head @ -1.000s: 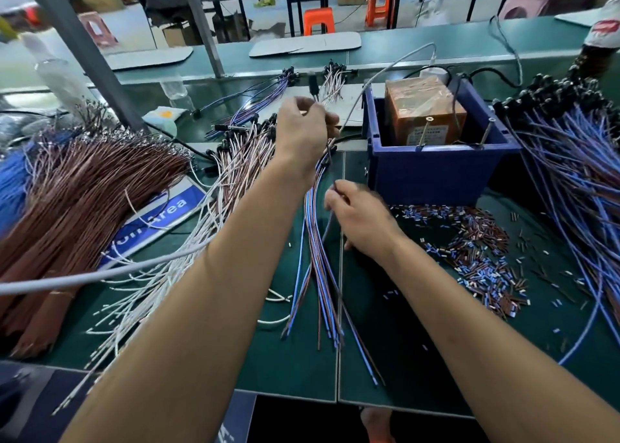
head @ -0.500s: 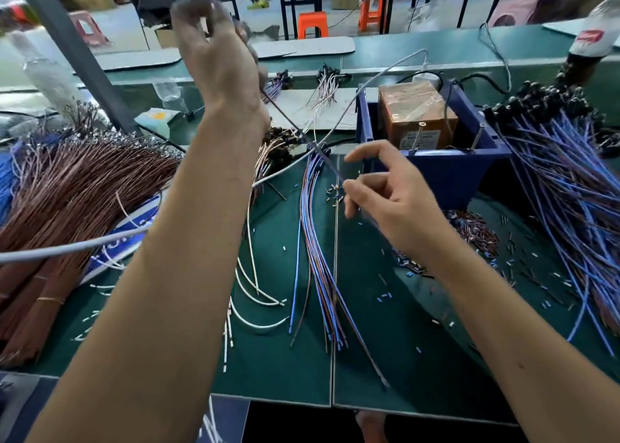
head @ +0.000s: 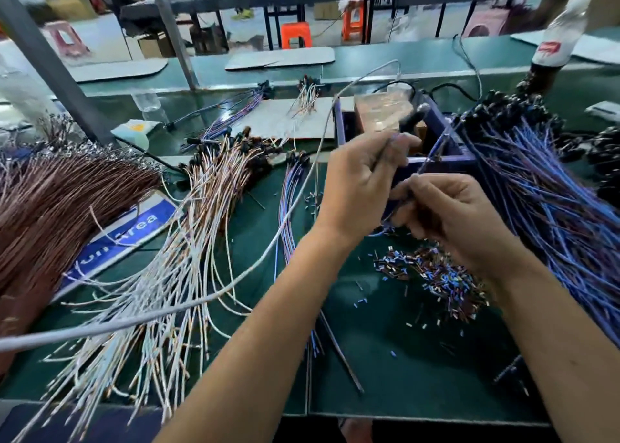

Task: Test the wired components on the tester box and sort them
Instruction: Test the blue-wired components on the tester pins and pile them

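My left hand [head: 360,180] is closed on the upper end of a thin blue-and-brown wired component [head: 432,150], close in front of the tester box [head: 382,113], a tape-wrapped brown block inside a dark blue bin [head: 446,164]. My right hand [head: 449,214] pinches the same component's wires lower down, just right of the left hand. The hands and the component's tip are motion-blurred, so contact with the tester's pins is unclear. A small bundle of blue-brown wired components [head: 288,214] lies on the green mat [head: 385,375] left of my left forearm.
A large heap of blue wired components [head: 543,201] fills the right side. White-and-copper wired components [head: 188,241] fan out at centre left, brown wires [head: 50,207] at far left. Cut insulation bits [head: 432,278] litter the mat under my right wrist. A grey cable [head: 235,285] crosses over the mat.
My left hand came down from high at the upper left to the tester bin. My right hand closed on the component's wires. The view shifted left.
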### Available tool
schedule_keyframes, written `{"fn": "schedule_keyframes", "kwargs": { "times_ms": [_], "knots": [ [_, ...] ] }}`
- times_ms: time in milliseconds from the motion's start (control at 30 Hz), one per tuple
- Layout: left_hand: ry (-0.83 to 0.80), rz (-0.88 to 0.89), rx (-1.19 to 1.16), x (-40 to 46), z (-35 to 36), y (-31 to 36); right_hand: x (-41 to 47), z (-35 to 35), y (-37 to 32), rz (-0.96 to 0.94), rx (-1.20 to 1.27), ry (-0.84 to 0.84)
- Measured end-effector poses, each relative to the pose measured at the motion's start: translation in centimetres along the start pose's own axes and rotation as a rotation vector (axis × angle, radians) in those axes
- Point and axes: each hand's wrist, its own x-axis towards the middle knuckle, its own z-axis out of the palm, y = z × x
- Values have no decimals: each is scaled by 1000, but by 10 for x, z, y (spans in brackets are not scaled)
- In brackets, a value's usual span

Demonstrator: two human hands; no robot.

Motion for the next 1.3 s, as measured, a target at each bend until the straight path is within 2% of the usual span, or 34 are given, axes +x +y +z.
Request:
{"fn": "schedule_keyframes", "kwargs": {
  "times_ms": [167, 367, 467, 600, 667, 867, 1033, 1200, 1300],
  "knots": [
    [-72, -149, -149, -13, 16, -15, -4, -4, 9, 29, -51, -26],
    [-111, -349, -471, -19, 14, -29, -8, -2, 18, 40, -167, -112],
    [-166, -451, -616, -21, 10, -32, -8, -4, 19, 56, -76, -70],
    [-194, -500, -559, -22, 2, -38, -3, -10, 19, 19, 26, 206],
    [-210, -522, -537, -23, 1, -40, -3, -12, 19, -53, 63, 258],
    [-281, -536, -478, -27, 3, -41, -3, -13, 18, -93, 19, 317],
    [-294, -573, -462, -28, 6, -40, -3, -12, 18, -75, 37, 282],
    [-354, -610, -533, -27, 6, -39, -3, -11, 19, -85, 56, 294],
    [-383, -604, -543, -26, 4, -38, -3, -14, 16, -83, 152, 353]
  ]
}}
